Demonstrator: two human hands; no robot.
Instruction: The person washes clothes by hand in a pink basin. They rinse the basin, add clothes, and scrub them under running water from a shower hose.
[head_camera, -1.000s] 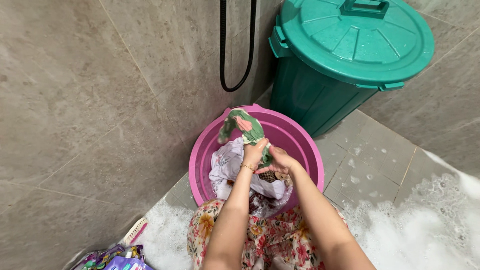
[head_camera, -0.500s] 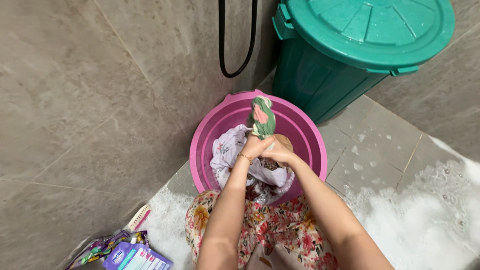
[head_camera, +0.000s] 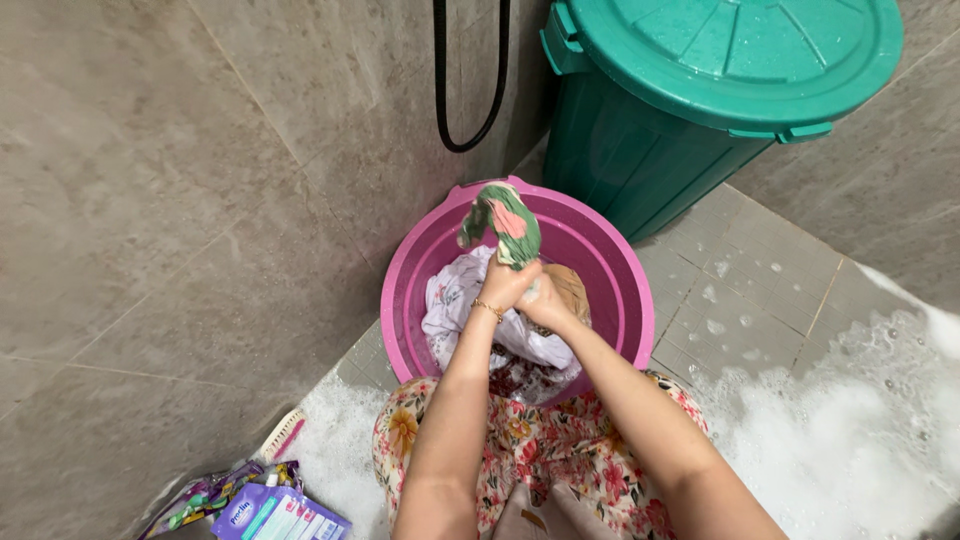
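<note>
Grey stone-look wall tiles are seen from 9 to 12 o'clock, with a black hose loop hung at 12. A lidded teal bin is set at 1 o'clock. Small grey floor tiles (wet, beaded) are covered by white foam at 4 o'clock.

A wet green cloth with pink flowers, twisted into a tight roll, sticks up tilted above the far rim of the pink basin, its tip curling over.
</note>
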